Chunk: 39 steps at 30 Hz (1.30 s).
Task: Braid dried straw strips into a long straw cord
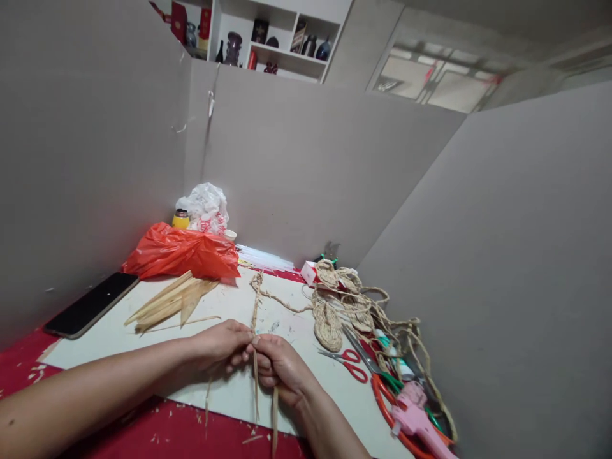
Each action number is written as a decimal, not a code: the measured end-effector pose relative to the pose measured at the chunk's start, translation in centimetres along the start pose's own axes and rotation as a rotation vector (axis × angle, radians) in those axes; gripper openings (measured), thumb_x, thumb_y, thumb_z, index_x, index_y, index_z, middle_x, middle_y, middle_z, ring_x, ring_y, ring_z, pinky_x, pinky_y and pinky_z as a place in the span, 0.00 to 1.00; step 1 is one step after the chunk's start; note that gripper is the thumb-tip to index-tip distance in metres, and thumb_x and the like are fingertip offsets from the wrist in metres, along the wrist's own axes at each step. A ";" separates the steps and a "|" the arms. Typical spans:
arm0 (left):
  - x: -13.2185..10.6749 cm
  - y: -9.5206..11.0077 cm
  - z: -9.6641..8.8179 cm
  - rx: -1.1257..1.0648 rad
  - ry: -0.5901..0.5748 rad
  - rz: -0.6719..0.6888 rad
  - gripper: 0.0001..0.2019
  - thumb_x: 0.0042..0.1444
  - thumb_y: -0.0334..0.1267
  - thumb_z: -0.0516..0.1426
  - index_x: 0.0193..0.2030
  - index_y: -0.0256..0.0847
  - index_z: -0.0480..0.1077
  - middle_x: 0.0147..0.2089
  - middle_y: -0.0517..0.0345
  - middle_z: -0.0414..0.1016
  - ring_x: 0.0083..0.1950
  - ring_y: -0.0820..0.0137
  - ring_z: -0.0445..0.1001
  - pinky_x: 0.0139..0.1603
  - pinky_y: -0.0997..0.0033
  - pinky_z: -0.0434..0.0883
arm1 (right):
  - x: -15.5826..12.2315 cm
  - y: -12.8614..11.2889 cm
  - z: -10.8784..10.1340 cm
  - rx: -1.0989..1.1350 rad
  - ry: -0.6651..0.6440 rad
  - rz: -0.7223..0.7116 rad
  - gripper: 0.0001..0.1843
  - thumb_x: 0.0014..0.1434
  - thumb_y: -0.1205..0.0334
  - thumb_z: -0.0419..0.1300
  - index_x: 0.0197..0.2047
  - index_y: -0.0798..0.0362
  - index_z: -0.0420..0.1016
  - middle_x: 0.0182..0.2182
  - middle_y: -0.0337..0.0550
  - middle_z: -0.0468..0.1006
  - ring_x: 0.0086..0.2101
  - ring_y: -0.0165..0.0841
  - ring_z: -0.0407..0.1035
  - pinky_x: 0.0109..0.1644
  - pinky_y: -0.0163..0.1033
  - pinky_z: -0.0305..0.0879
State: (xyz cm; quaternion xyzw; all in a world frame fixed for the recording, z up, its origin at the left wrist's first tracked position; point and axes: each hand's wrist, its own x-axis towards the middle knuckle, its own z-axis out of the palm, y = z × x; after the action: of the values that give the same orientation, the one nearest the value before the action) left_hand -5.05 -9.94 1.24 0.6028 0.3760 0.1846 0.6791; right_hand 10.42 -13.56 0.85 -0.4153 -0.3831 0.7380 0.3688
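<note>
My left hand (228, 342) and my right hand (278, 362) meet over the white board, fingers pinched together. Between them runs a braided cord of dry husk strips (255, 310), stretching away from me up the board. Loose strip ends (256, 389) hang down below my fingers, one of them out of my right hand. Left of the cord lies a bundle of dry corn husks (167, 299). To the right sit coiled, woven straw pieces (327, 326) with long cords, and red-handled scissors (351, 363) lie near my right hand.
A black phone (93, 306) lies at the left edge of the white board (229, 398). Behind are a red plastic bag (184, 252), a white bag (208, 207) and white sticks (265, 257). A pink glue gun (414, 411) sits at right. Grey partitions (296, 166) surround the table.
</note>
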 end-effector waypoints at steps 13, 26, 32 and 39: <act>1.4 -1.4 -0.8 0.212 0.014 0.100 0.12 0.50 0.40 0.50 0.27 0.35 0.71 0.27 0.59 0.72 0.29 0.74 0.64 0.34 0.75 0.61 | -0.4 -0.5 -1.0 -0.680 0.100 -0.091 0.16 0.56 0.54 0.54 0.25 0.58 0.69 0.14 0.29 0.54 0.18 0.23 0.44 0.21 0.31 0.41; 1.4 -1.6 -0.5 0.228 0.126 0.051 0.11 0.45 0.43 0.52 0.21 0.37 0.62 0.19 0.67 0.55 0.23 0.78 0.51 0.24 0.76 0.51 | -1.1 -0.3 -0.7 -1.048 0.293 -0.219 0.16 0.57 0.57 0.51 0.21 0.55 0.61 0.19 0.36 0.62 0.23 0.27 0.55 0.26 0.31 0.49; 1.2 -1.7 0.0 0.151 0.162 0.060 0.08 0.42 0.39 0.51 0.19 0.38 0.60 0.17 0.67 0.55 0.21 0.78 0.51 0.22 0.75 0.49 | -1.4 -0.1 1.8 -0.806 0.215 0.018 0.17 0.58 0.56 0.46 0.22 0.54 0.62 0.12 0.34 0.62 0.15 0.26 0.53 0.20 0.31 0.48; 0.9 -1.5 0.0 0.014 0.142 0.059 0.08 0.41 0.39 0.53 0.19 0.37 0.62 0.15 0.68 0.54 0.20 0.79 0.48 0.21 0.75 0.46 | -2.3 1.9 4.2 -1.324 0.381 -0.160 0.13 0.58 0.63 0.49 0.26 0.56 0.70 0.26 0.49 0.77 0.26 0.33 0.68 0.28 0.34 0.53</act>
State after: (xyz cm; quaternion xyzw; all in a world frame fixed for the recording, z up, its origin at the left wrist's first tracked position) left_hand -4.82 -9.60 -0.40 0.6037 0.4067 0.2441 0.6408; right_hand 7.05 -17.45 1.44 -0.6459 -0.7107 0.2338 0.1519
